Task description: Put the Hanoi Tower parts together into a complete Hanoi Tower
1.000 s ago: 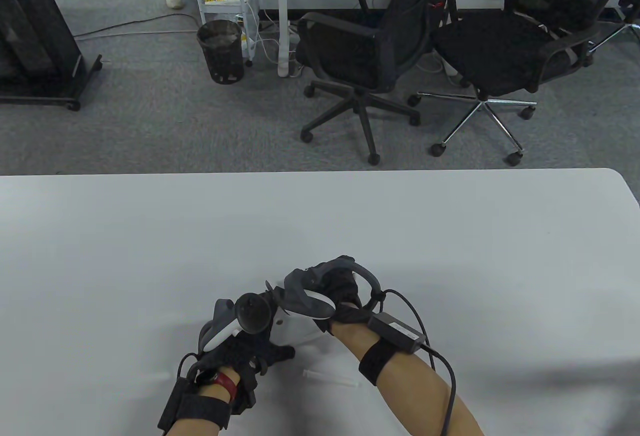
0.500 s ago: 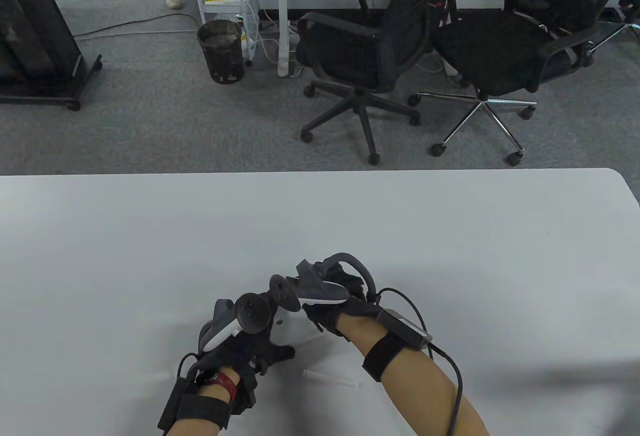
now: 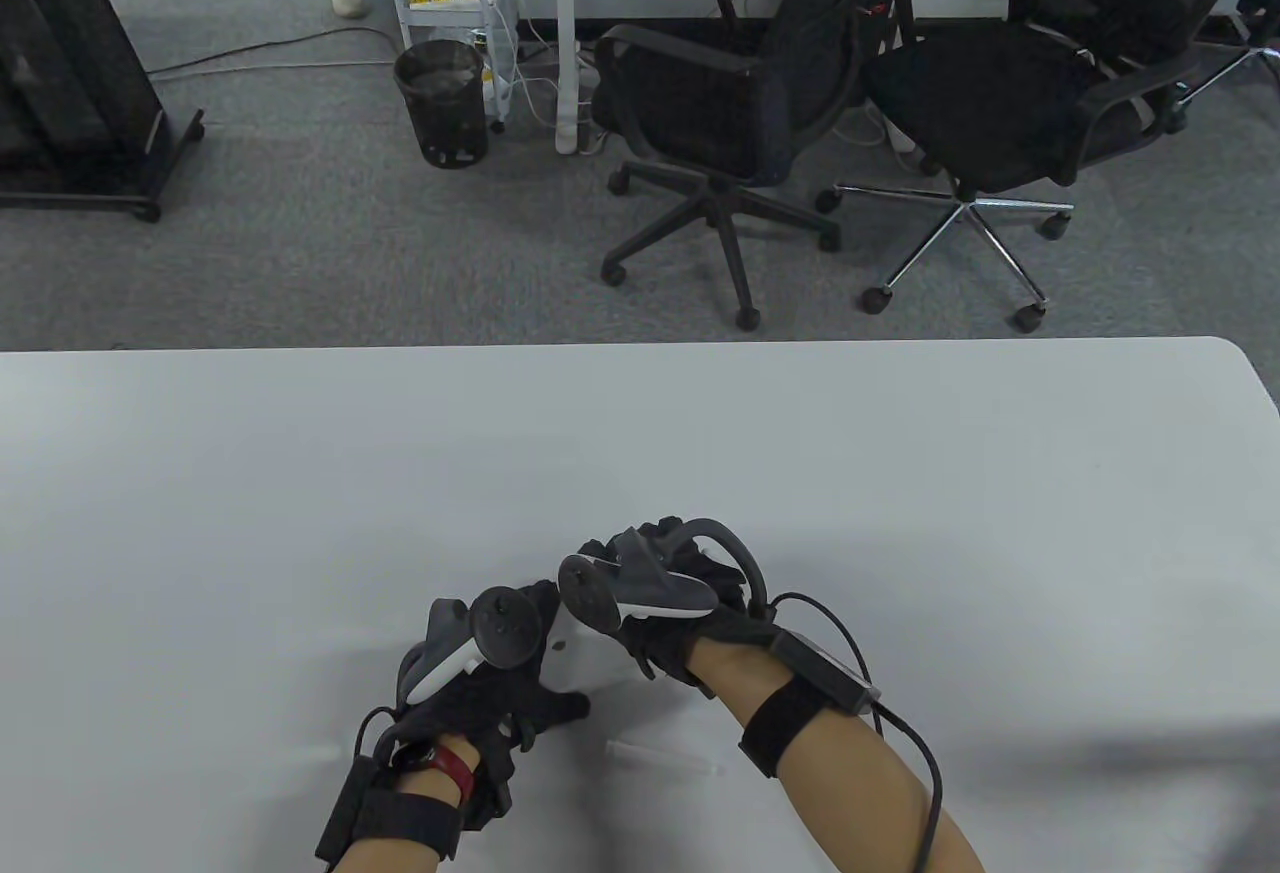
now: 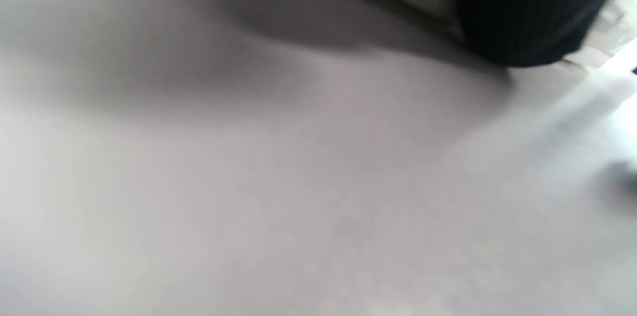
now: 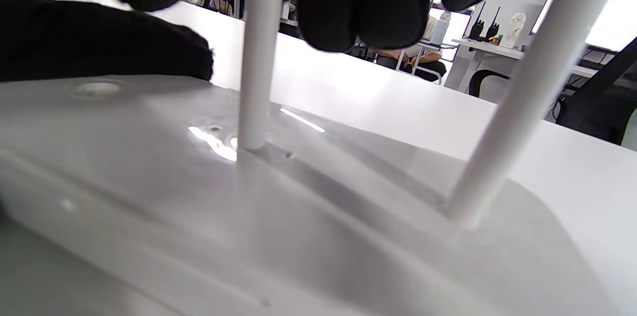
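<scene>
While both hands are working close together at the near edge of the white table (image 3: 900, 473), the white Hanoi Tower base (image 5: 308, 226) is lying flat between them, mostly hidden from above. Two white pegs are standing in it in the right wrist view — the middle peg (image 5: 256, 52) upright in its socket, the end peg (image 5: 517, 92) appearing to lean, perhaps only from the lens. A third white peg (image 3: 665, 759) is lying loose on the table just in front of the base.

Reaching in from the right, the right hand (image 3: 690, 613) is hanging over the base with its fingers (image 5: 358, 2) curled around the upper part of the middle peg, holding it. The left hand (image 3: 490, 693) is lying low at the base's left end, thumb stretched toward the loose peg; its fingertips seem to be resting on the base's corner, though how far it is spread cannot be told — the left wrist view is only blur.
</scene>
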A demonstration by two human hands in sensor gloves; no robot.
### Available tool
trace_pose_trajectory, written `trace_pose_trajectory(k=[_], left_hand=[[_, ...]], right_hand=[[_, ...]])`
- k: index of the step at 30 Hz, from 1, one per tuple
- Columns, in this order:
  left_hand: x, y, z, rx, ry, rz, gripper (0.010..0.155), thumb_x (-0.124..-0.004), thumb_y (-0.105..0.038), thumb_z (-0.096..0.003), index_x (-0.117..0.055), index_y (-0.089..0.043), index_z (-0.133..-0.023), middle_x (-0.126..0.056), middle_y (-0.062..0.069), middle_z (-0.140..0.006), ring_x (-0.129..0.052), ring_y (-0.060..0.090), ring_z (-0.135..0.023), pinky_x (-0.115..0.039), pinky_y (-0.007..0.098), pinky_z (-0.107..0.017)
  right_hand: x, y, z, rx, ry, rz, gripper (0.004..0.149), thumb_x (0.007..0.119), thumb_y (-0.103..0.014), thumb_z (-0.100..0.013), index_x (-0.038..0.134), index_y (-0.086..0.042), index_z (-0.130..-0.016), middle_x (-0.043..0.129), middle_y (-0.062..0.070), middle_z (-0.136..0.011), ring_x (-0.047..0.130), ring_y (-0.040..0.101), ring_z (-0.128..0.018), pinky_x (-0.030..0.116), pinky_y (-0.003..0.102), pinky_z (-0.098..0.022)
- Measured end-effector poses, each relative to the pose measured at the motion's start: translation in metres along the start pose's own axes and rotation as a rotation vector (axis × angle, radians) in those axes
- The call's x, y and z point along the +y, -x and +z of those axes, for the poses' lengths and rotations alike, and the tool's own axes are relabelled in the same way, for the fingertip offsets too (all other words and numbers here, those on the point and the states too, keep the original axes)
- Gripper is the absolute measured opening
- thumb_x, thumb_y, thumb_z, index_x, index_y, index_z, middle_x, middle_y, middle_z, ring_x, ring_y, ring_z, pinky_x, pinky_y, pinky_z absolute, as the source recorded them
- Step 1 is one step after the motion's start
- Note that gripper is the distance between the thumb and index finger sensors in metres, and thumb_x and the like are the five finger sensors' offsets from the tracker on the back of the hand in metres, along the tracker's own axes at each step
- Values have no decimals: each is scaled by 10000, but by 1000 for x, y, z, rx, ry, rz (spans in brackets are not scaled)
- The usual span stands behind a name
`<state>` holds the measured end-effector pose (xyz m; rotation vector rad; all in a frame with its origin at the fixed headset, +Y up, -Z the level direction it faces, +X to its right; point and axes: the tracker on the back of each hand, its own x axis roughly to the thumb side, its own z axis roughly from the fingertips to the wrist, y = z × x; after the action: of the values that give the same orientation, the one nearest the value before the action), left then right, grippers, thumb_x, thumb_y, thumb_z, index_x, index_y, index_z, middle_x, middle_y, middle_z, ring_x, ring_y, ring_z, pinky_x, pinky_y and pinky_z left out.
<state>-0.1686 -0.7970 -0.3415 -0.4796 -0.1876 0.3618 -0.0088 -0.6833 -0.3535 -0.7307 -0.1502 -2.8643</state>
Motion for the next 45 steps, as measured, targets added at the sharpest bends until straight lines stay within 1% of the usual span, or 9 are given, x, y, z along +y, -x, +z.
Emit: trace_pose_trajectory(k=[2, 5, 8, 14, 22, 27, 31, 35, 45], left_hand=[[0, 0, 0, 0, 0, 0, 1162, -874, -636, -404, 47, -324, -1042, -69, 26, -1158, -85, 327, -1113, -125, 575, -774], [0, 0, 0, 0, 0, 0, 1164, -873, -637, -403, 48, -324, -1042, -68, 25, -1157, -84, 328, -1113, -125, 574, -774], [0, 0, 0, -1, 0, 1, 1164, -874, -636, -403, 47, -324, -1042, -69, 26, -1157, -85, 328, -1113, -125, 575, -774], [0, 0, 0, -1, 0, 0, 1164, -873, -637, -403, 48, -323, -1042, -67, 26, -1157, -85, 329, -1112, -125, 575, -774], [0, 0, 0, -1, 1, 0, 1165, -873, -637, -402, 48, -323, -1042, -68, 27, -1157, -84, 329, -1112, -124, 575, -773], [0, 0, 0, -1, 1, 0, 1163, -873, -635, -405, 48, -323, -1041, -68, 26, -1157, -85, 328, -1113, -125, 575, -773], [0, 0, 0, -1, 1, 0, 1163, -873, -637, -403, 48, -323, -1041, -67, 26, -1157, -84, 328, -1112, -124, 574, -774], [0, 0, 0, -1, 1, 1, 1164, -873, -637, -402, 49, -324, -1041, -67, 26, -1157, -85, 327, -1112, -124, 574, -773], [0, 0, 0, -1, 1, 2, 1165, -874, -635, -403, 50, -323, -1041, -65, 26, -1157, -82, 328, -1112, -123, 575, -773]], right_hand=[[-4, 3, 5, 3, 13, -18, 796, 708, -490, -365, 354, -178, -1007, 563, 135, -1034, 557, 452, -966, 470, 636, -718], [-14, 7, 12, 1, 86, -38, 804, 713, -488, -362, 351, -177, -1008, 517, 148, -1059, 506, 468, -983, 452, 634, -721], [-26, 11, 22, -8, 139, -54, 795, 717, -483, -365, 366, -177, -1008, 521, 148, -1060, 506, 468, -984, 454, 631, -722], [-37, 18, 41, -19, 187, -28, 763, 735, -460, -368, 419, -173, -999, 556, 141, -1052, 533, 464, -979, 476, 628, -719], [-35, 21, 63, -49, 258, 14, 684, 769, -417, -365, 537, -166, -957, 666, 121, -997, 649, 435, -929, 552, 604, -700], [-35, 30, 73, -41, 298, -18, 624, 788, -393, -364, 615, -166, -919, 744, 108, -945, 731, 415, -879, 612, 584, -677], [-27, 29, 79, -56, 284, -9, 582, 806, -388, -356, 683, -167, -881, 817, 102, -894, 807, 399, -825, 668, 568, -649], [-11, 24, 83, -61, 239, -38, 540, 826, -380, -349, 753, -161, -836, 893, 96, -826, 876, 381, -763, 714, 556, -618], [32, 11, 94, -57, 106, -34, 531, 839, -379, -344, 788, -145, -818, 930, 103, -783, 904, 375, -731, 727, 556, -605]])
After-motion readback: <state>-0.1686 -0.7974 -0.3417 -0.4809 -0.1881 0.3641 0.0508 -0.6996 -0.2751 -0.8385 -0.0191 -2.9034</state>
